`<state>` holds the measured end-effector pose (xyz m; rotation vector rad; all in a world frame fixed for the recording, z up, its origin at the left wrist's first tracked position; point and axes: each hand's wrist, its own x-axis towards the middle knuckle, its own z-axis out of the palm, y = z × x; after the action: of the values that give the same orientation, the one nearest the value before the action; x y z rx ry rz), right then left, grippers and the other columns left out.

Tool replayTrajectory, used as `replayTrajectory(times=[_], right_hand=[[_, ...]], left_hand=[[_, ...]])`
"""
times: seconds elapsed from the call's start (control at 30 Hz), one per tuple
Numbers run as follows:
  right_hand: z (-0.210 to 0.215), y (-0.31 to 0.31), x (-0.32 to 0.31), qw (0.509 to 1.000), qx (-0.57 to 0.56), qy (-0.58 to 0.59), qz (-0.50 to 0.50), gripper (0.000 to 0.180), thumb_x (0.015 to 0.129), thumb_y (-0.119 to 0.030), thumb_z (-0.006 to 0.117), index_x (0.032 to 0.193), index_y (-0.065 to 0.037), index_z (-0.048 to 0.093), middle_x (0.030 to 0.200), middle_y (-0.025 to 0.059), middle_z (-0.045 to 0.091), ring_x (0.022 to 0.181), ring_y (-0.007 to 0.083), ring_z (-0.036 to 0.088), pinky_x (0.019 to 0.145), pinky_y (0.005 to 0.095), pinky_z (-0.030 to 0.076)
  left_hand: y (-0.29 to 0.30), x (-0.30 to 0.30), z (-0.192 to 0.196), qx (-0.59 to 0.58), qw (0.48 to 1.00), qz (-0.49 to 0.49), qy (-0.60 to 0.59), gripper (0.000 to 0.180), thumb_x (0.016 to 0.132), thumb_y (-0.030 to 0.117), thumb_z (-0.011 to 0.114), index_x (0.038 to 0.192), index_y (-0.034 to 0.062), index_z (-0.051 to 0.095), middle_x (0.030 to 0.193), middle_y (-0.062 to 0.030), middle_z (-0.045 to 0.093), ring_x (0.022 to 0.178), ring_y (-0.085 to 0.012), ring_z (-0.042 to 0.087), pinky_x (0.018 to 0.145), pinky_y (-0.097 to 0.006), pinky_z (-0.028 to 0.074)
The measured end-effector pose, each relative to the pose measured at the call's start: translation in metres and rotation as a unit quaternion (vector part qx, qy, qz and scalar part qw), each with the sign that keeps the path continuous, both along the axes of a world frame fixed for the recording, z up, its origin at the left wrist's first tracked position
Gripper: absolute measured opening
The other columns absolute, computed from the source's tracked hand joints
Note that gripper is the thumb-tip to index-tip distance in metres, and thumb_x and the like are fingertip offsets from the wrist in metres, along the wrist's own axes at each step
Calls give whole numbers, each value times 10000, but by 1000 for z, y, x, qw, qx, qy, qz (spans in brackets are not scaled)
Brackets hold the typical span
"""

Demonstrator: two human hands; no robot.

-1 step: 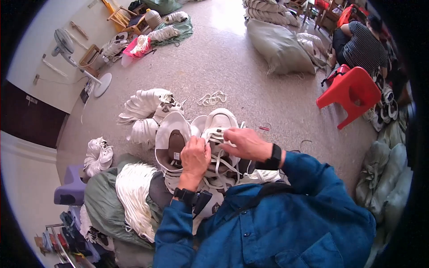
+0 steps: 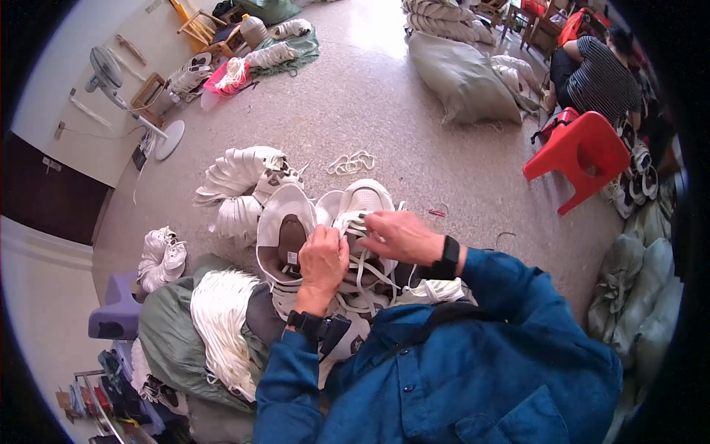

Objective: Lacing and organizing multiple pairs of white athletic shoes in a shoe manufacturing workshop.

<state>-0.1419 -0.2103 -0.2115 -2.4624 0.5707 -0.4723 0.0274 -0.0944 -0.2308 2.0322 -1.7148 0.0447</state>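
A white sneaker [image 2: 364,194] stands in front of me, its toe pointing away and a white shoelace [image 2: 364,272] hanging loose over its opening. Along the sneaker's left edge, my left hand [image 2: 323,257] is closed with its fingertips at the eyelets; exactly what they pinch is partly hidden. My right hand [image 2: 407,238] comes from the right across the lacing, thumb and fingers closed on the lace near the upper eyelets. Just left of it, another white shoe [image 2: 268,214] shows its brown insole. More sneakers lie beneath, partly covered by my hands.
A bundle of white laces [image 2: 222,318] lies on green cloth [image 2: 163,322] at my left, by a purple stool [image 2: 117,307]. Stacked shoe uppers [image 2: 244,174] and a loose lace [image 2: 351,163] lie ahead. At right stands a red stool [image 2: 580,159], near a crouching person [image 2: 603,78].
My right hand has shifted slightly left over the lacing, its fingertips closer to my left hand. My left hand stays at the sneaker's edge.
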Motion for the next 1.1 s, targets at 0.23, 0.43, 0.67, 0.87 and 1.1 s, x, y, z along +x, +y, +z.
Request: replayTrajectory(times=[0.23,0.43,0.67,0.87,1.1], right_hand=[[-34,-2,42,997,-60,44,23,175,806,-181,625,800,-6,612,774,189,641,729,373,647,624,465,511],[-14,-1,31,992,101,13,70,150,820,-139,598,783,1,637,682,177,628,618,266,617,575,413,480],[18,5,-14,975,219,1,30,173,872,-168,610,837,-2,644,695,144,605,658,223,602,628,370,481],[-31,4,41,998,-19,-63,4,153,808,-153,579,828,-18,649,772,191,664,745,370,660,684,458,524],[-7,3,26,986,147,-20,79,187,855,-158,545,778,6,591,682,215,589,613,324,606,580,426,468]], left_hand=[[-2,2,-1,-2,1000,3,18,140,851,168,628,857,35,585,857,-157,569,767,-352,631,674,-448,515],[-4,7,-8,-1,999,31,11,129,861,163,602,862,36,578,860,-166,573,719,-367,641,621,-445,532],[-5,9,-3,20,1000,16,10,132,860,165,603,869,36,576,887,-170,577,737,-365,650,627,-446,539],[-4,4,0,26,998,30,49,114,870,137,596,886,24,600,864,-190,590,761,-402,617,667,-481,505],[-4,6,-5,22,997,48,49,110,873,131,585,862,23,596,861,-185,595,746,-401,616,657,-485,506]])
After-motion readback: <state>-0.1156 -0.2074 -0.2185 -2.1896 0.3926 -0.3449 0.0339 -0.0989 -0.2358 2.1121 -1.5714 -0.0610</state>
